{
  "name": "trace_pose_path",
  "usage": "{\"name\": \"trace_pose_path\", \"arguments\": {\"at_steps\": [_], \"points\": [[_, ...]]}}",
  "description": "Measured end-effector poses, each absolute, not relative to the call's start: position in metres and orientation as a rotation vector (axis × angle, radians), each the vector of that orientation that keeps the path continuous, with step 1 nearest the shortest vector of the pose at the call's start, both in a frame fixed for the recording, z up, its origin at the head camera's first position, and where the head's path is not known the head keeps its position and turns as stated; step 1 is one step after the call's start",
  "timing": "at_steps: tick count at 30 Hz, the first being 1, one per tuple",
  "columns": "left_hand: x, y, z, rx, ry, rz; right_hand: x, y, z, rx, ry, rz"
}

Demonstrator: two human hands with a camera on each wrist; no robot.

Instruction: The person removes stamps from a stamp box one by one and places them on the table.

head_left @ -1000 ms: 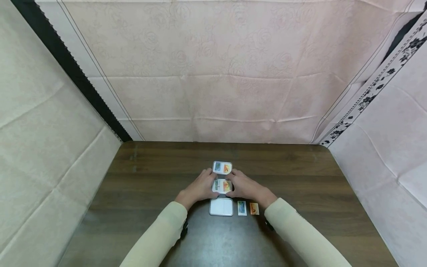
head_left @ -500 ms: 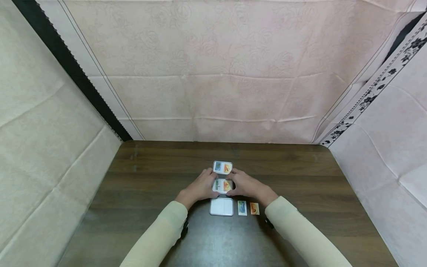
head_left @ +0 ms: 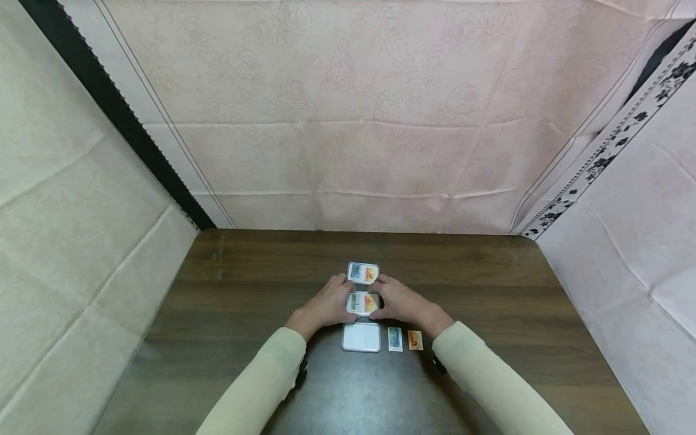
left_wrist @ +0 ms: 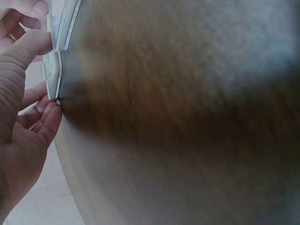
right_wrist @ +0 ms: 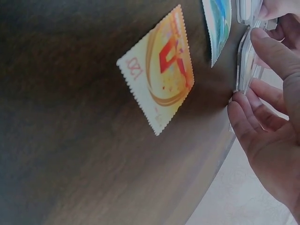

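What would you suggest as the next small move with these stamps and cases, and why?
Probably ease the right hand off the middle case, which already shows two stamps, and reach for the blue stamp: it lies loose beside the near case, where no stamp shows.

2 arms (head_left: 261, 376) extend forward, fingers (right_wrist: 243, 121) curved inward.

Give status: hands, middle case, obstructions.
Left hand, right hand: holding opposite ends of middle clear rectangular plastic case. Blue paper stamp, orange paper stamp loose nearby. No obstruction visible.
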State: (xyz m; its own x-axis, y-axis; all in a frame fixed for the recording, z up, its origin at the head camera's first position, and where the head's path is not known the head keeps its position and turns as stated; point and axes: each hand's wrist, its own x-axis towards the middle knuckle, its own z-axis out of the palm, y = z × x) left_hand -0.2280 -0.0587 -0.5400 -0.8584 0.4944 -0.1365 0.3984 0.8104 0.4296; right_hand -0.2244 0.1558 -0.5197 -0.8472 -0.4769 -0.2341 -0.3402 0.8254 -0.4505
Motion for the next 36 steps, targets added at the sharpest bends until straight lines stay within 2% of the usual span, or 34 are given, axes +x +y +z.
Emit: {"name": "trace_pose_path", "arguments": {"at_steps": [36], "points": [[-0.2285, -0.0605, -0.5393, 0.656, 2.724, 0.629, -0.2282, 0.1630, -0.5227, -0.607, 2.630, -0.728]]}}
